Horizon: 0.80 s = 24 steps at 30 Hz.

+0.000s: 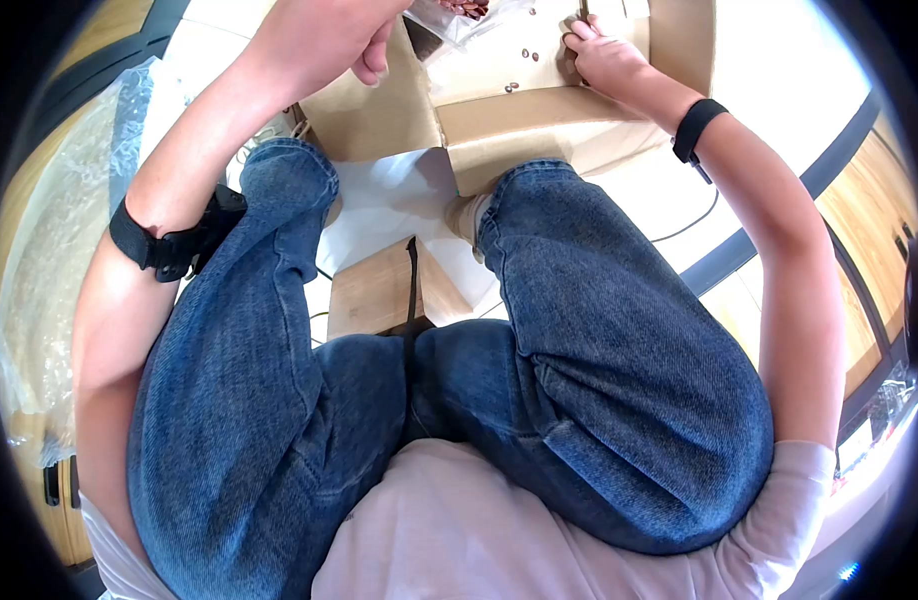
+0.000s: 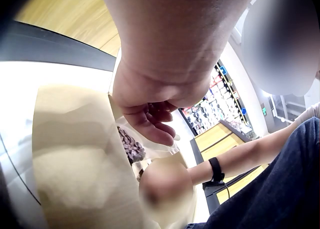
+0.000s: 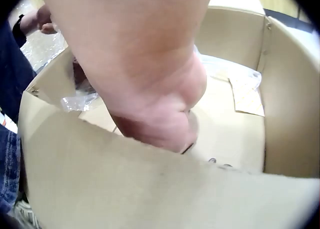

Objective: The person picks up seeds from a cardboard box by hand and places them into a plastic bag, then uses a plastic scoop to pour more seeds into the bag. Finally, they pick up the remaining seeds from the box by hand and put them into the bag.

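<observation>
My right hand (image 1: pixel 609 62) reaches inside an open cardboard box (image 1: pixel 539 115) and pinches a thin dark stick-like piece (image 1: pixel 584 12); its exact kind I cannot tell. A few small dark brown beans (image 1: pixel 526 54) lie scattered on the box floor beside this hand. The left hand (image 1: pixel 324 40) hovers by the box's left flap (image 1: pixel 369 110), fingers loosely curled, with nothing seen in its grasp. Near it, a clear plastic bag (image 1: pixel 494 30) with brown pieces inside sits in the box. From the right wrist, the box wall (image 3: pixel 125 174) partly hides my right fingers.
Bubble wrap (image 1: pixel 69 250) lies along the left side. Between my legs stands a wooden block-like seat (image 1: pixel 379 285) with a black strap. A pale card (image 3: pixel 247 96) rests in the box near its far wall. A thin cable (image 1: pixel 689 228) runs over the floor.
</observation>
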{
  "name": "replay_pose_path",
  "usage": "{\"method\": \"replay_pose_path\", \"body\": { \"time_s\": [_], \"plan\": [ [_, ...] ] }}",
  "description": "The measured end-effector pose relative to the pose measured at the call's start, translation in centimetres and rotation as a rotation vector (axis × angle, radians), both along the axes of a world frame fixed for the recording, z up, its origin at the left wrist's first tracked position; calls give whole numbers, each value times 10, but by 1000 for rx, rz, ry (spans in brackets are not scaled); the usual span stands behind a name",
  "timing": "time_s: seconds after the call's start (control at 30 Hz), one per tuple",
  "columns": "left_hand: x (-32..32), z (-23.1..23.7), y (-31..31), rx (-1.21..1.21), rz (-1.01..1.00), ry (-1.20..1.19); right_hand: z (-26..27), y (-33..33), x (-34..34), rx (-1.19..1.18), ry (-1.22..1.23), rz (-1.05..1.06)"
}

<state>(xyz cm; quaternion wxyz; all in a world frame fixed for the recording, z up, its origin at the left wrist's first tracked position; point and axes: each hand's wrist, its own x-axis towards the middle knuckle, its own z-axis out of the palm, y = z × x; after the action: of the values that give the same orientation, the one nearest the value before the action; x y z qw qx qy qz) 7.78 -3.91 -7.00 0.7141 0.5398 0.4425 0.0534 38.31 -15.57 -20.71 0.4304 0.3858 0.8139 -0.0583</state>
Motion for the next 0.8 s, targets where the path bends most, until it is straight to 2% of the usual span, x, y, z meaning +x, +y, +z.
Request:
{"method": "replay_pose_path", "body": {
  "time_s": [0.03,0.07,0.13,0.17,0.23,0.27,0.3,0.37,0.4,0.47,0.6,0.7,0.73,0.8],
  "plan": [
    [0,0,0,0,-1,-4,7,2,0,57,90,-94],
    [0,0,0,5,-2,5,13,7,1,57,86,-95],
    [0,0,0,11,-3,10,27,20,5,-190,223,-112],
    [0,0,0,18,-2,15,25,19,10,-190,219,-114],
    [1,0,-1,25,-4,18,17,19,21,-223,469,-258],
    [2,0,-1,21,6,24,15,19,28,-191,582,-179],
    [2,0,-1,17,15,30,13,18,34,-190,580,-182],
    [3,1,-1,2,22,42,16,18,41,74,968,205],
    [4,1,-1,-13,32,54,17,18,43,75,964,203],
    [4,1,0,-3,17,47,21,21,46,-75,801,-121],
    [-2,-8,5,48,-71,0,20,25,60,-70,758,-223],
    [-1,-9,4,49,-54,-10,29,16,59,-19,562,-420],
    [-1,-9,5,47,-53,-10,26,16,66,-87,561,-422],
    [-1,-9,5,68,-77,-12,16,6,73,-31,552,-425]
  ]
}}
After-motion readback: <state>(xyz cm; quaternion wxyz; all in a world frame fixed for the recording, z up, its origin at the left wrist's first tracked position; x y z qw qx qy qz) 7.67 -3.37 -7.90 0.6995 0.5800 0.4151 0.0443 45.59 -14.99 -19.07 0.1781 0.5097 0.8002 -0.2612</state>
